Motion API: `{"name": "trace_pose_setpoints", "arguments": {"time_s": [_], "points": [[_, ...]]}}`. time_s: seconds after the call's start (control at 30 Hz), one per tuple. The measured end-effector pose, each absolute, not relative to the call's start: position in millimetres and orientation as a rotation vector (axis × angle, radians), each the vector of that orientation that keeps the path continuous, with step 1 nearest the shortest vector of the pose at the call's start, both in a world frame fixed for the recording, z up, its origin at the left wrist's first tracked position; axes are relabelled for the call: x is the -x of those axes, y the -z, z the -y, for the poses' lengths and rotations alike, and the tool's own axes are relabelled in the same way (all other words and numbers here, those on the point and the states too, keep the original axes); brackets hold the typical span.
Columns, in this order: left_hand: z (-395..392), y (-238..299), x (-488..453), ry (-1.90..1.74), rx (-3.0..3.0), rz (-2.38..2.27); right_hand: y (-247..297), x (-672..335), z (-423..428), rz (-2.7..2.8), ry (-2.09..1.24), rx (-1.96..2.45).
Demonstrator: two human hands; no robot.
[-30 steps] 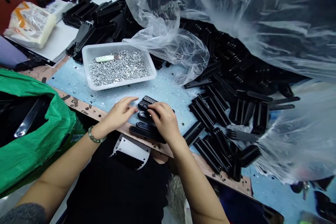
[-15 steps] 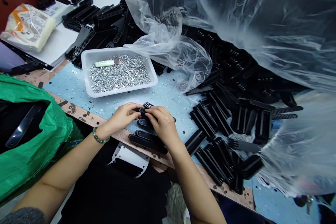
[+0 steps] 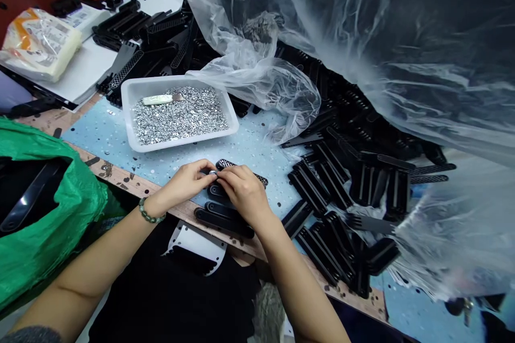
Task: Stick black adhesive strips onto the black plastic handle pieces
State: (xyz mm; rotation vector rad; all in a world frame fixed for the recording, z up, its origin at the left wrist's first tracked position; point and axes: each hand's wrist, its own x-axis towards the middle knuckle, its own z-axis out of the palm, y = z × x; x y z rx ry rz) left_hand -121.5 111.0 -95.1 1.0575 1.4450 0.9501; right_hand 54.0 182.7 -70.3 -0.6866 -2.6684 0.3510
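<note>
My left hand (image 3: 192, 178) is closed in a pinch, its thumb and forefinger at a small shiny metal nut (image 3: 213, 172). Against it, the fingertips of my right hand (image 3: 244, 190) are closed at the end of a black handle piece, mostly hidden under the fingers. Beneath and beside the hands lie several long black handle pieces (image 3: 221, 221) with rounded ends, side by side near the table edge. One black piece with a honeycomb pattern (image 3: 259, 178) lies just beyond my right hand. A white plastic tray (image 3: 132, 142) of small metal nuts stands behind the hands.
A brush with a pale handle (image 3: 157, 99) lies on the nuts. Stacks of black parts (image 3: 309, 187) cover the right side, partly under clear plastic sheeting (image 3: 298, 91). A green bag (image 3: 80, 198) stands at the left, and a wrapped packet (image 3: 44, 45) lies behind it.
The fingertips have shifted slightly; a shiny metal nut now shows between them, where the dark end of the black piece showed before. The whole view has shifted slightly.
</note>
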Motion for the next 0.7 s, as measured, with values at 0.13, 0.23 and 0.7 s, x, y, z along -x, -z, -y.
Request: {"name": "trace_pose_setpoints", "arguments": {"time_s": [0.13, 0.23, 0.7], "points": [[-110.3, 87.4, 118.0, -0.932, -0.992, -1.515, 67.6, -72.3, -181.5, 2.658, -0.216, 0.939], [-107.5, 80.8, 117.0, -0.873, -1.057, -1.582, 68.7, -91.0, -179.8, 2.566, -0.454, 1.023], [-106.0, 83.8, 114.3, -0.848, -1.347, -1.648, 70.6, -95.6, -181.8, 2.395, -0.832, 1.217]]}}
